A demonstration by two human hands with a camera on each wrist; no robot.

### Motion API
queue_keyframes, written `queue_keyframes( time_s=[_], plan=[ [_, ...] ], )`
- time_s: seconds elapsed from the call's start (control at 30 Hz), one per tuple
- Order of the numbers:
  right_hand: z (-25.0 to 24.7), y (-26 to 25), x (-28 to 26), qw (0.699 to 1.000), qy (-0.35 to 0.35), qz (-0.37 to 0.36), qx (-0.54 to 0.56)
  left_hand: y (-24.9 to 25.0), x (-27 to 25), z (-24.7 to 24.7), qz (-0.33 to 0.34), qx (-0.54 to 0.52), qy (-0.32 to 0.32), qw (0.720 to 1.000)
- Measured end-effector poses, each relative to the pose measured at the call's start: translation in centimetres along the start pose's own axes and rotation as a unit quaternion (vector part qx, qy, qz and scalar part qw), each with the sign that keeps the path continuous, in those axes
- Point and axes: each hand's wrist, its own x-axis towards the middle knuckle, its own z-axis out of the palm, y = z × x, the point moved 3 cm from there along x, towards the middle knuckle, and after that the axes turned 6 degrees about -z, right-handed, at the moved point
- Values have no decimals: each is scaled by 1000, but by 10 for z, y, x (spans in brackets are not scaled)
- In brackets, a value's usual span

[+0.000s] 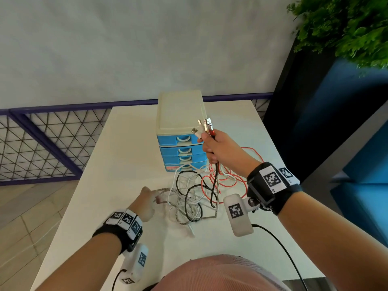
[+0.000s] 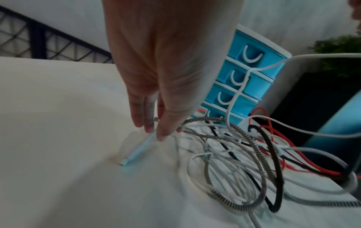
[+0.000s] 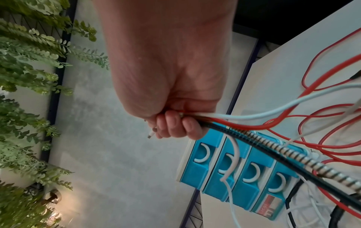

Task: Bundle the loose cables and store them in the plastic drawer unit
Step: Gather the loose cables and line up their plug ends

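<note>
One drawer unit, four drawers; four USB plugs.

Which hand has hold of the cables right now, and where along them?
The right hand grips the cables in a fist just below their USB plugs. The left hand pinches a pale connector end at the table.

Right hand up high, fingers curled tight in fist round cables. Left hand low, reaching forward, fingers pointing down, pinching cable end.
</note>
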Motion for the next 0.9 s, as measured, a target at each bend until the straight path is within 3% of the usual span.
queue_keyframes(
  time_s=[0.1,0.23,0.53,0.8,0.9],
  plan=[
    [-1,0,-1,1000,1,-5,-8,-6,1,-5,-28,-23,23,999],
    [1,-1,-1,1000,-2,-17,-15,6,-1,-40,-8,-65,62,996],
    [7,-20,-6,996,-19,-74,42,98,-15,-150,100,-154,222,958],
    [2,-30,-1,976,79,-191,-62,164,-44,-190,209,-178,288,917],
    [1,-36,-7,974,82,-209,-39,176,-52,-191,244,-172,282,912]
  ],
)
